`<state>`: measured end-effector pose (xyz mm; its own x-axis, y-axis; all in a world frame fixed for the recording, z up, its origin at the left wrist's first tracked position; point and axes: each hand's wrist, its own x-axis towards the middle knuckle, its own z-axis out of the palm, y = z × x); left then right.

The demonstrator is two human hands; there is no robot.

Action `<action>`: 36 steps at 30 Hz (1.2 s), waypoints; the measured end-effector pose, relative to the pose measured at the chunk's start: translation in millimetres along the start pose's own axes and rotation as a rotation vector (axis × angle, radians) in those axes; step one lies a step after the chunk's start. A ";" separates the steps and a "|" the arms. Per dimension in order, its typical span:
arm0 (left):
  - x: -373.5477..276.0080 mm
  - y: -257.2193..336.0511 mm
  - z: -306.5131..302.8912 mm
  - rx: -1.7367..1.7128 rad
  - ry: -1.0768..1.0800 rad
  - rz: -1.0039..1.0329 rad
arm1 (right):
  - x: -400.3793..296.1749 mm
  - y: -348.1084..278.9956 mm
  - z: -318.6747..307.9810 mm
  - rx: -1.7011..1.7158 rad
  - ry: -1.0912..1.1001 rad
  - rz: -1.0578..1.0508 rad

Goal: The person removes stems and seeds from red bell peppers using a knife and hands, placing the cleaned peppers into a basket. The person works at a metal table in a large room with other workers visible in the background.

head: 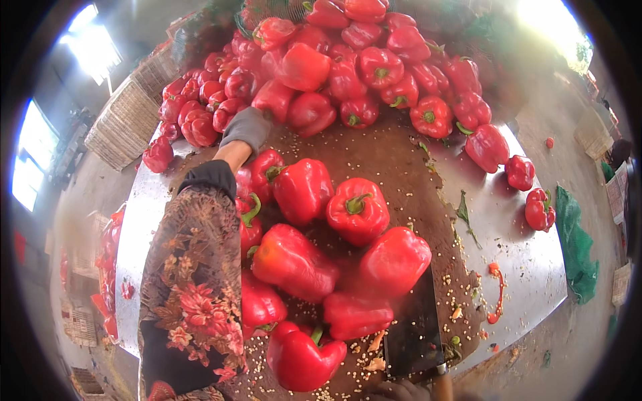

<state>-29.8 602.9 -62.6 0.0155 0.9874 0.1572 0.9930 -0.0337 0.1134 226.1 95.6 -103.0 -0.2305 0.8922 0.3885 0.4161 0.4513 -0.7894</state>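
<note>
My left hand, in a grey glove, reaches to the near edge of a heap of red bell peppers. It touches a red bell pepper there; its fingers are partly hidden, so a grip is not clear. Closer in, several loose peppers lie on a brown cutting board strewn with seeds. A cleaver with a dark, broad blade rests at the board's near right, its wooden handle towards me. Beside that handle, my gloved right hand is cut off by the bottom edge; whether it holds the handle is unclear.
Under the board is a shiny metal tabletop, with single peppers along its right edge. A wilted leaf and red pepper scraps lie there. Woven baskets stand at the left; green netting hangs at the right.
</note>
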 end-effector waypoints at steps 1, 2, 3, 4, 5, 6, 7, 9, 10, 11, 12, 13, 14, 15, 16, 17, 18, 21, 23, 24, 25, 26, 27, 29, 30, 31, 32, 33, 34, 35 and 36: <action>-2.1 -9.4 1.6 0.208 -0.077 0.166 | 4.9 -4.6 0.6 0.020 0.046 -0.007; -7.2 -19.2 3.6 0.417 -0.157 0.332 | 12.7 -10.1 0.7 0.040 0.092 -0.013; -20.5 -10.0 -6.9 0.614 -0.228 0.511 | 16.0 -16.1 -0.4 0.043 0.147 -0.017; -36.4 -4.6 -21.1 0.614 -0.222 0.541 | -23.6 21.0 17.8 -0.054 0.013 -0.084; -57.4 -6.5 -42.8 0.433 -0.260 0.468 | -16.8 14.6 13.9 -0.122 0.012 -0.070; -74.1 -7.5 -58.6 0.243 -0.298 0.403 | -0.1 7.2 5.9 -0.199 0.013 -0.046; -86.2 -10.5 -66.7 0.056 -0.336 0.336 | 12.2 1.0 -1.3 -0.277 0.014 -0.020; -105.0 -13.8 -71.9 -0.031 -0.297 0.399 | 14.6 -6.1 -2.5 -0.256 0.005 0.021; -114.1 -2.2 -74.8 0.024 -0.280 0.463 | 13.4 -7.4 -0.1 -0.257 0.013 0.043; -122.3 6.1 -79.5 0.082 -0.254 0.519 | 14.3 -7.8 0.7 -0.255 0.019 0.055; -126.5 8.5 -73.8 0.052 -0.257 0.509 | 17.5 -10.6 0.4 -0.244 0.055 0.056; -133.7 12.7 -72.6 0.051 -0.225 0.503 | 16.5 -11.9 0.1 -0.234 0.067 0.047; -139.7 18.4 -72.8 0.048 -0.188 0.503 | 16.1 -11.2 0.7 -0.229 0.084 0.036; -149.0 19.0 -76.7 0.055 -0.153 0.492 | 13.7 -11.2 2.2 -0.212 0.096 0.020; -156.7 17.3 -81.3 0.030 -0.136 0.450 | 11.0 -10.5 4.4 -0.210 0.097 -0.014; -161.9 14.8 -89.1 0.052 -0.131 0.438 | 10.6 -15.1 3.6 -0.203 0.100 -0.023; -164.2 16.1 -90.3 0.056 -0.126 0.439 | 10.6 -18.2 2.6 -0.216 0.106 -0.022; -183.1 19.5 -100.1 0.034 -0.114 0.389 | 0.5 -28.1 2.0 -0.251 0.092 -0.027; -205.4 18.2 -103.2 -0.047 -0.015 0.345 | -4.2 -35.4 2.3 -0.293 0.080 -0.052; -219.4 18.6 -103.3 -0.110 0.080 0.328 | -6.9 -39.6 0.8 -0.328 0.098 -0.082; -233.8 20.8 -102.1 -0.177 0.173 0.314 | -9.4 -42.9 -1.3 -0.365 0.118 -0.109; -252.1 24.3 -103.2 -0.196 0.191 0.326 | -11.6 -46.0 -3.9 -0.404 0.136 -0.136; -275.2 29.0 -109.6 -0.205 0.209 0.337 | -12.6 -52.9 -10.1 -0.465 0.171 -0.149; -331.9 32.7 -124.3 -0.436 0.189 0.347 | -13.4 -70.0 -25.3 -0.566 0.234 -0.186; -360.7 39.6 -127.5 -0.496 0.253 0.369 | -18.1 -66.5 -30.9 -0.626 0.248 -0.167; -388.1 45.3 -127.9 -0.555 0.317 0.387 | -20.9 -59.8 -36.1 -0.704 0.245 -0.121; -416.4 43.3 -128.0 -0.549 0.338 0.376 | -21.6 -53.2 -37.0 -0.766 0.231 -0.081; -436.5 47.4 -121.6 -0.572 0.354 0.379 | -21.6 -50.8 -38.1 -0.807 0.225 -0.016; -453.0 52.6 -115.3 -0.594 0.335 0.317 | -21.6 -49.1 -39.0 -0.844 0.218 0.047; -466.6 57.6 -107.1 -0.615 0.313 0.256 | -20.1 -50.7 -38.3 -0.830 0.220 0.122; -477.5 60.7 -98.5 -0.641 0.289 0.186 | -19.2 -51.7 -37.9 -0.821 0.213 0.196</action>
<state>11.5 114.2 -34.2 0.0579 0.8791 0.4731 0.7117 -0.3687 0.5980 242.3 55.9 -51.7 0.0470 0.9031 0.4269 0.9527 0.0880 -0.2910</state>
